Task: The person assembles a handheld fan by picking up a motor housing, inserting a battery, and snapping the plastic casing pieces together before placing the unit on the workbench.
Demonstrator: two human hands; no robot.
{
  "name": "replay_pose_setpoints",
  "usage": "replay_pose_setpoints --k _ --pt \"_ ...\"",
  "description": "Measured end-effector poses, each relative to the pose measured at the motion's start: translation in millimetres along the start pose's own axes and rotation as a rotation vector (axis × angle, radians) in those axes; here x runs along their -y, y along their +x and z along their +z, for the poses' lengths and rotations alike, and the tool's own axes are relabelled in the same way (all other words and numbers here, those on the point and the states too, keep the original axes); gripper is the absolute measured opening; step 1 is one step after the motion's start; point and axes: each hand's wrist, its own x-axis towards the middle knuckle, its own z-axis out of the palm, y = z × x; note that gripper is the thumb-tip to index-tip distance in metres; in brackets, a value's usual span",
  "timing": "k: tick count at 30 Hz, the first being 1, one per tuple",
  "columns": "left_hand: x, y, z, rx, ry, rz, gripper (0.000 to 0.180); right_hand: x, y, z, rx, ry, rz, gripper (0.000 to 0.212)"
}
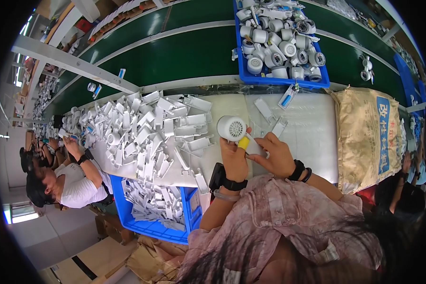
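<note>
A white handheld fan housing [232, 128], with a round grille on its head, is held up over the table in front of me. My left hand [235, 163] wraps round it just below the head. A yellow band or cover [244, 142] shows at that hand's thumb; which of the two cannot be made out. My right hand [275, 157] is closed on the handle end of the same housing, at its right side. Loose white handle shells [264, 110] lie on the table beyond my hands, and a big heap of white shells [146, 123] spreads to their left.
A blue crate [241, 71] full of round-headed white units stands on the green conveyor [189, 52]. Below the heap is another blue crate [151, 233] with white shells. A brown sack [357, 142] stands at the right. Another person [78, 182] works at the far left.
</note>
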Motion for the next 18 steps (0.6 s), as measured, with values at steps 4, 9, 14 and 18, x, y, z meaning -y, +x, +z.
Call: replay_pose_setpoints --k 4,9,14,18 --pt "-5 0 6 -0.012 -0.071 0.0 0.043 -20 3 10 -0.012 0.477 0.125 0.04" --pt "-23 -5 12 -0.018 -0.196 -0.039 0.039 -15 11 -18 0.513 1.142 0.594 0.034" --pt "-22 -5 10 0.041 -0.221 -0.035 0.044 -11 5 -21 0.447 1.011 0.488 0.033" --pt "-21 -6 1 0.059 -0.268 -0.046 0.045 3 4 -24 0.417 0.869 0.465 0.032"
